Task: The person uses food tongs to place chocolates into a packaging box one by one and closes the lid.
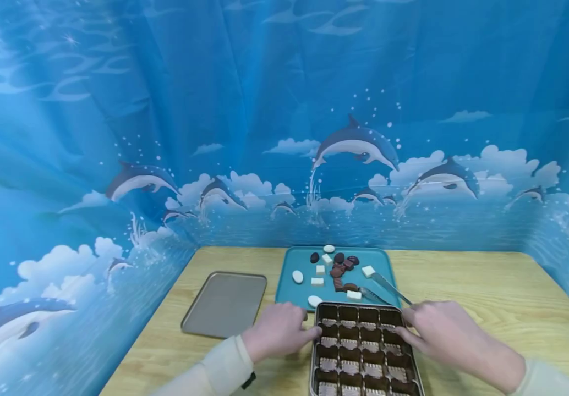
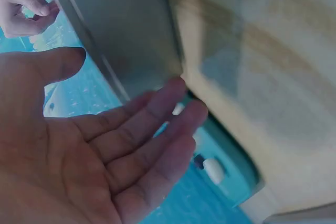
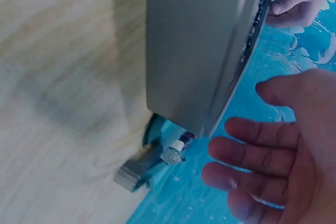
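A rectangular metal tin (image 3: 189,45) holds a brown plastic insert (image 1: 350,333) divided into many bare compartments. My left hand (image 1: 277,330) is at the tin's left side, thumb near the rim, fingers spread loosely in the left wrist view. At the opposite side is my right hand (image 1: 445,333), its fingers relaxed and slightly bent beside the tin wall. Neither hand grips anything; whether the thumbs touch the rim, I cannot tell. Beyond the tin lie metal tongs (image 1: 388,286) with their tips on a teal tray (image 1: 284,289) and their handle close to my right hand.
Dark chocolate pieces (image 1: 348,264), white square pieces (image 1: 317,282) and white ovals (image 1: 297,276) are scattered on the teal tray. A flat grey metal lid or tray (image 1: 225,304) lies to the left on the wooden table (image 1: 487,286). A dolphin-print curtain (image 1: 264,110) surrounds the table.
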`<state>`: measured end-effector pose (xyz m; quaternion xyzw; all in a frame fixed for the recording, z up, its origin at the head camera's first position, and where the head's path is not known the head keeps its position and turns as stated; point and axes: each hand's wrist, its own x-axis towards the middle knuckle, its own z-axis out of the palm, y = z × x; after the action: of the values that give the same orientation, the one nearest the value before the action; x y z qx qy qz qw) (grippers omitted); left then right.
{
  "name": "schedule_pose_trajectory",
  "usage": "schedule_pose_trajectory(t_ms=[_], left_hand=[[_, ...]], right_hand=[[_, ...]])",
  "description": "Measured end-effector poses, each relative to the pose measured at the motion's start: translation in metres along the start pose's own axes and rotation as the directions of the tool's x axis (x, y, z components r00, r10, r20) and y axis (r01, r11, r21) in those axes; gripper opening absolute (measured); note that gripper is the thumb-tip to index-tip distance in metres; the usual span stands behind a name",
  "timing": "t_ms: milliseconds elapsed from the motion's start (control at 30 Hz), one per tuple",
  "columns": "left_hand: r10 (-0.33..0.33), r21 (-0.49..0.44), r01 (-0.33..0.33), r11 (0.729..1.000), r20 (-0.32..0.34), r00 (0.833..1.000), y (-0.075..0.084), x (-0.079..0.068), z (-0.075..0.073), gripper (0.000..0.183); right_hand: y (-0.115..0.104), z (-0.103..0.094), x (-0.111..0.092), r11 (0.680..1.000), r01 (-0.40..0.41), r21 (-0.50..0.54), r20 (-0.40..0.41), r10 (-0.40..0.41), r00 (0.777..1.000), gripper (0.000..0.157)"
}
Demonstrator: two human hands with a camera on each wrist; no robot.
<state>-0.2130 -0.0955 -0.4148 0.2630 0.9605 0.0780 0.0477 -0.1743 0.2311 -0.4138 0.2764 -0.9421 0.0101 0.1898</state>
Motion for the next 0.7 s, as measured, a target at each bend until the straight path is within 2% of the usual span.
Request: schedule_pose_trajectory(t_ms=[100,167,333,433,600,700], left_hand=[[-0.024,-0.093,0.026,0.995,0.024,0.999,-0.001,0.002,0.006,0.057],[-0.028,-0.118,0.032,0.992,0.031,0.999,0.000,0.003,0.009,0.055],[-0.001,-0.102,0.004,0.995,0.030,1.000,0.005,0.005,0.014,0.047],[0.035,-0.056,-0.035,0.998,-0.007,0.999,0.006,0.004,0.017,0.044],[0.086,0.065,-0.080,0.995,-0.093,0.992,0.002,0.000,0.023,0.041],[0.089,0.076,-0.081,0.994,-0.107,0.990,-0.001,-0.004,0.025,0.040]], right_hand=[[-0.003,0.002,-0.005,0.995,-0.097,0.034,0.094,0.093,0.991,0.031],[-0.005,0.004,-0.008,0.989,-0.142,0.043,0.153,0.134,0.979,0.035],[-0.008,0.008,-0.014,0.976,-0.201,0.080,0.267,0.173,0.948,0.039],[-0.011,0.012,-0.014,0.972,-0.213,0.096,0.279,0.180,0.943,0.040],[-0.017,0.016,-0.012,0.981,-0.172,0.093,0.239,0.145,0.960,0.039],[-0.020,0.018,-0.011,0.983,-0.149,0.104,0.223,0.123,0.967,0.038]])
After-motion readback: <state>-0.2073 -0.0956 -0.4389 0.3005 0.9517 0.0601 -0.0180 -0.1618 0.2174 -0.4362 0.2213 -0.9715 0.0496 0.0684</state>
